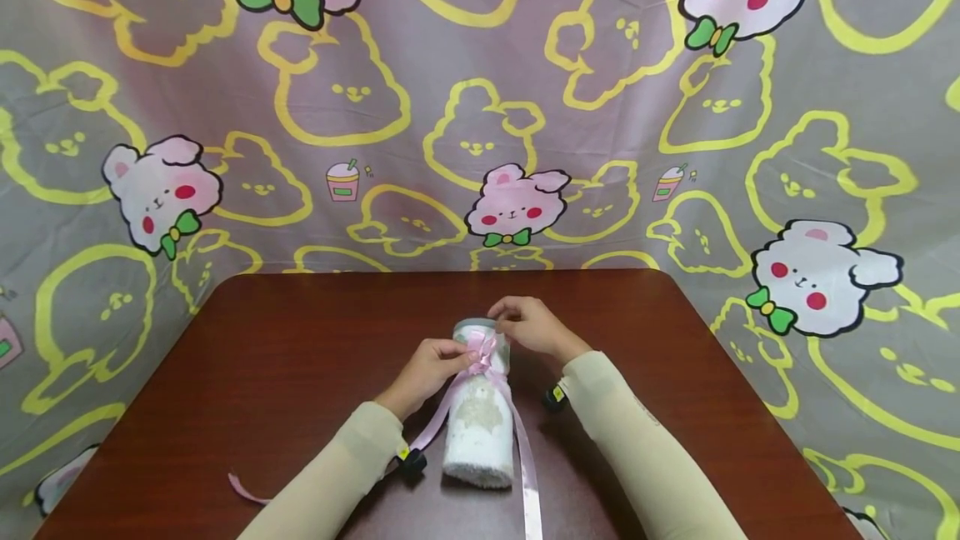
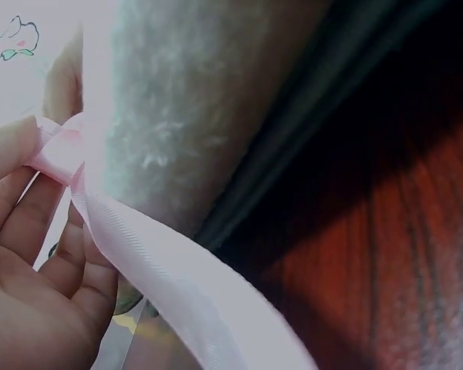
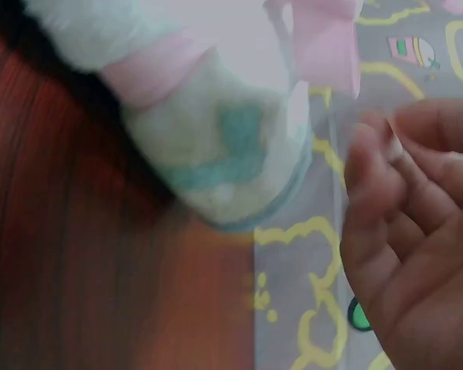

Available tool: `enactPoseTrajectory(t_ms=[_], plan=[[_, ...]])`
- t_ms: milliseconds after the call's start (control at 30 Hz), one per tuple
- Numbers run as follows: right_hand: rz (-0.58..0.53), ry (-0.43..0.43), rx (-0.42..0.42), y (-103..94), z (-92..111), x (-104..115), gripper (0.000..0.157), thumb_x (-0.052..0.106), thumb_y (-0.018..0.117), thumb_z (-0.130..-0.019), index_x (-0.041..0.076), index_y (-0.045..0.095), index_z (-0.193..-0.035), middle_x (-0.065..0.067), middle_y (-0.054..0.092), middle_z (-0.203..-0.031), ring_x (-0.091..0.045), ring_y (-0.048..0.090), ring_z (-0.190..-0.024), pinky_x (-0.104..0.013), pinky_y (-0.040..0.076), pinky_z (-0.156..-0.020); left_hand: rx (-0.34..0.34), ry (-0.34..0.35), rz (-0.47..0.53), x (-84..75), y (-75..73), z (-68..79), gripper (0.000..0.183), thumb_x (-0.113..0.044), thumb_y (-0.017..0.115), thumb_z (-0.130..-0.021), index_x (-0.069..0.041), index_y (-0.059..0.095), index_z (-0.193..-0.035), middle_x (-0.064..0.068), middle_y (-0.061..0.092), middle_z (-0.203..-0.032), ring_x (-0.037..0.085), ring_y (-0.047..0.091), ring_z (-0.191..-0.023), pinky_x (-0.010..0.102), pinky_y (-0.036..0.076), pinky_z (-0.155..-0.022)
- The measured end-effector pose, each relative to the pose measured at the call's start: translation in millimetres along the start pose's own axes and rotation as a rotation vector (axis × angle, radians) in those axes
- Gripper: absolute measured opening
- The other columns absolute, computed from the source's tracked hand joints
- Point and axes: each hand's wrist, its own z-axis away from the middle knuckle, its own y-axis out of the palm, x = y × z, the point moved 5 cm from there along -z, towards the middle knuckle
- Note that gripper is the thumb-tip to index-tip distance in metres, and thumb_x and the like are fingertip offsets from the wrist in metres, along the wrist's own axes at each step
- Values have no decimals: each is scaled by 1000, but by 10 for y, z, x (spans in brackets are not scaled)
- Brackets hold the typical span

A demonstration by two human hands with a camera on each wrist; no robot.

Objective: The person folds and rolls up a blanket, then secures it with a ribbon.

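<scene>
A rolled-up fluffy white towel (image 1: 480, 440) lies lengthwise on the table, with a grey-green edge at its far end. Around its upper part runs a pink satin ribbon (image 1: 482, 348), tied into a bow on top. My left hand (image 1: 426, 375) pinches the bow between thumb and fingers; the left wrist view shows the ribbon (image 2: 185, 270) trailing down from that grip. Beside the far end of the roll is my right hand (image 1: 538, 328). Its fingers (image 3: 370, 166) are loosely bent with nothing between them, a little apart from the ribbon in the right wrist view.
The brown wooden table (image 1: 300, 332) reaches back to a patterned cloth backdrop (image 1: 465, 140). One long ribbon tail (image 1: 528, 473) runs toward the near edge; another ribbon end (image 1: 243, 490) shows left of my left sleeve. Small black cameras sit at both wrists.
</scene>
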Motion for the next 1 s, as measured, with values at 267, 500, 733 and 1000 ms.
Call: enactPoseTrajectory(t_ms=[267,500,733,1000], plan=[[-119,-65,235,172,62,-89,56,-13,65,-70,18,58,-116,0,59,-108,-28,54,-92,-35,50,-66,32,39,13,-74,17,32,19,-13,66,-81,3,67,-91,5,65,-83,11,55,-76,32,47,-66],[-142,-94,226,151,53,-71,46,3,70,-74,16,58,-117,-2,67,-87,-20,61,-81,-33,51,-66,19,34,50,126,16,-52,24,-23,69,-78,-2,69,-90,2,64,-82,13,55,-78,25,45,-64],[-130,-94,236,54,69,15,42,1,66,-78,13,56,-117,-6,65,-85,-21,60,-79,-35,50,-67,-4,77,63,86,-23,-71,25,-22,69,-78,-1,68,-91,6,64,-84,17,55,-80,29,47,-65],[-94,-172,238,-11,182,388,39,-9,56,-82,0,52,-119,-17,60,-89,-26,55,-78,-36,48,-65,1,82,23,-25,-62,-77,16,-11,66,-80,1,65,-90,7,62,-80,14,54,-73,37,47,-65]])
